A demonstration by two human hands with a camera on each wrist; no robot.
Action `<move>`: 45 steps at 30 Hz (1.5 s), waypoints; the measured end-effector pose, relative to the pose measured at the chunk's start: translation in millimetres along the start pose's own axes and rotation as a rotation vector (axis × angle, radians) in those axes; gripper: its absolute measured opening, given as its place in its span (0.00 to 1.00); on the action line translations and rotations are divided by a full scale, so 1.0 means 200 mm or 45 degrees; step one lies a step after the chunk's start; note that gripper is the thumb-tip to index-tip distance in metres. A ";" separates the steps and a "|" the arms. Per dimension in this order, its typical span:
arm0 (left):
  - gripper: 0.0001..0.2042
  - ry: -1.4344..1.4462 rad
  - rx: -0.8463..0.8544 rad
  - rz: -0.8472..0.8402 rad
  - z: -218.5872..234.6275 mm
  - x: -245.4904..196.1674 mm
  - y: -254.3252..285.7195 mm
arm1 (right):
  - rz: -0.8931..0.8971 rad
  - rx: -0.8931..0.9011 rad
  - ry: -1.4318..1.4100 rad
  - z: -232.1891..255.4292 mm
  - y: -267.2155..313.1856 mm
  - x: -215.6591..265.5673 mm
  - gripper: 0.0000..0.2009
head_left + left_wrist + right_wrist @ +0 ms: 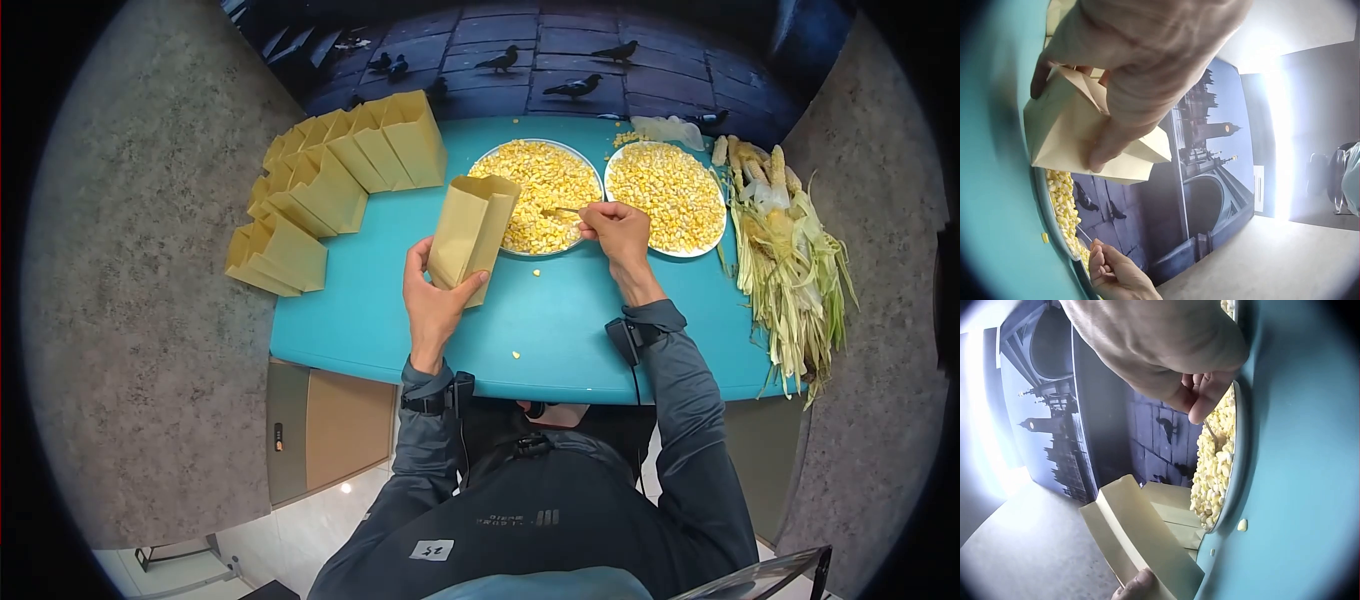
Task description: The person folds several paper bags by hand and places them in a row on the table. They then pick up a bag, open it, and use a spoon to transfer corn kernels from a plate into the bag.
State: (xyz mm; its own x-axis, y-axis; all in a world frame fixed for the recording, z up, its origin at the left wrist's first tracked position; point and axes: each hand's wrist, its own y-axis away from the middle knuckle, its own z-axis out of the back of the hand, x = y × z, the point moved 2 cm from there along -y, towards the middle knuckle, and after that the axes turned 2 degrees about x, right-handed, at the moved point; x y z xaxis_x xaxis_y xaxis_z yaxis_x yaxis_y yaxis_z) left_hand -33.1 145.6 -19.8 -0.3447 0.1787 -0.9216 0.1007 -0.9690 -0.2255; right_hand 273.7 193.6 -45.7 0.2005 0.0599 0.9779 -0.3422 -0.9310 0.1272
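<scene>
Left hand (1138,65), nearest in left-wrist view, curled round paper bag (468,235), held open end up beside left plate (1240,434). Spoon (567,209) pinched by right hand (622,238), tip among plate's corn kernels (535,175). Scooping judged in hand; steady lift toward bag's opening likely called for. Other bags (330,190) stood on bench (380,320).

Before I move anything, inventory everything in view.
Table: 1, teal, centre
Plates: 2, white, table's far half
Kernels: uncountable, yellow, plates and table
Spoon: 1, metallic, tip at left plate's kernels
Held bag: 1, tan, beside left plate
Standing bags: several overlapping, tan, table's left
Husks and cobs: one pile, green-yellow, table's right
Plastic: 1, clear, behind right plate
Backdrop: 1, dark, behind table
Panels: several, grey-tan, below table
Wrist cameras: 2, black, wrists
Sleeves: 2, dark grey, forearms
Left grip: 1, bare, holding bag
Right grip: 1, bare, pinching spoon
</scene>
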 end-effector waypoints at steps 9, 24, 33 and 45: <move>0.43 -0.299 0.037 -0.063 -0.06 0.00 -0.10 | 0.184 0.063 0.055 0.02 -0.04 0.31 0.07; 0.48 -0.372 0.151 -0.035 -0.14 0.02 -0.17 | 1.166 0.636 1.063 -0.26 0.02 0.62 0.04; 0.47 -0.248 0.166 0.022 -0.12 0.00 -0.15 | 1.197 0.412 0.964 -0.15 0.08 0.70 0.04; 0.45 -0.034 0.003 0.092 -0.01 0.04 -0.08 | 0.323 0.138 0.810 0.01 -0.11 0.15 0.04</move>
State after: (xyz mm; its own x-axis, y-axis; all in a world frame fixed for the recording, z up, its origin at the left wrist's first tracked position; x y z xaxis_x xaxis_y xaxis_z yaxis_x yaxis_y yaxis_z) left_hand -35.1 163.5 -23.9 -0.3613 0.1034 -0.9267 0.1239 -0.9797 -0.1576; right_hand 288.6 215.8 -20.1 -0.4620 0.0044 0.8869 -0.2072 -0.9729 -0.1031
